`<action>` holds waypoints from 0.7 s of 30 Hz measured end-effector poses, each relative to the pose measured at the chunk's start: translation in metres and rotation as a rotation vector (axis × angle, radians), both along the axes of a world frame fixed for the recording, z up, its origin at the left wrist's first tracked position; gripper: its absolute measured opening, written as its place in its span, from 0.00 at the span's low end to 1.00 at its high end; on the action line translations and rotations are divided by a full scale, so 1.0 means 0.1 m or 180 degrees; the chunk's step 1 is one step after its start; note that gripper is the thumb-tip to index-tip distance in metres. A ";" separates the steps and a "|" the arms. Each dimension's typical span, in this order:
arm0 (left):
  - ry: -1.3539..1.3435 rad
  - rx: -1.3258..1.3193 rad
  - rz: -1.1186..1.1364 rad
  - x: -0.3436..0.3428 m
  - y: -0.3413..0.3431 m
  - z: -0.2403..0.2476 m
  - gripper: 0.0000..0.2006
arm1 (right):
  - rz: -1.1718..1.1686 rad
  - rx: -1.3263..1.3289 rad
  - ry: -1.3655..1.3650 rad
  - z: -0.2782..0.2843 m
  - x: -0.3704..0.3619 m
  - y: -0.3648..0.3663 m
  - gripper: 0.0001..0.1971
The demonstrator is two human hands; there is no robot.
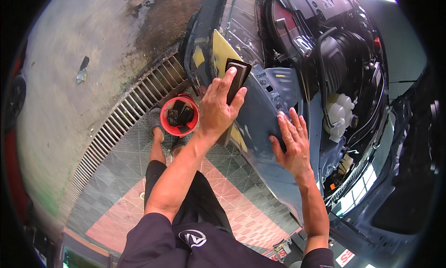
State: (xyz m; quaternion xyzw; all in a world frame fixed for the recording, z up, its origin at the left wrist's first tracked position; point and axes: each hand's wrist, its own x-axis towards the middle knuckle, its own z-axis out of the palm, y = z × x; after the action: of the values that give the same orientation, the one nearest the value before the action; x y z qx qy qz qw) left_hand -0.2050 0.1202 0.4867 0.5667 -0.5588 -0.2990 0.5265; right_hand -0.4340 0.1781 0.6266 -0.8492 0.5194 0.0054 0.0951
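Note:
My left hand (216,105) grips a sanding block (238,78) wrapped in dark sandpaper, its fingers along the top and the thumb at one side. The block rests on the front part of a blue-grey car fender (260,142), beside a yellow filler patch (224,52). Another yellow patch (239,138) shows lower on the fender, partly behind the left wrist. My right hand (293,145) lies flat on the fender near its upper edge, fingers stretched out and holding nothing.
A red bucket (196,111) with several dark pieces in it stands by my feet. To the right, the engine bay is exposed, with a white plastic tank (340,114). A metal drain grate (125,111) crosses the floor. Scraps (82,70) lie on the concrete.

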 end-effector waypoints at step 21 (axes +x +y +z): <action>-0.0202 0.0663 0.0296 0.44 -0.75 -0.13 0.28 | 0.0116 -0.0026 -0.0033 -0.03 0.02 -0.02 0.34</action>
State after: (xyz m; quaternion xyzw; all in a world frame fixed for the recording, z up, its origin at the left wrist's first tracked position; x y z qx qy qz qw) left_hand -0.1615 0.0447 0.4737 0.6529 -0.5142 -0.3126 0.4601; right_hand -0.4323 0.1758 0.6239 -0.8590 0.5033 0.0006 0.0942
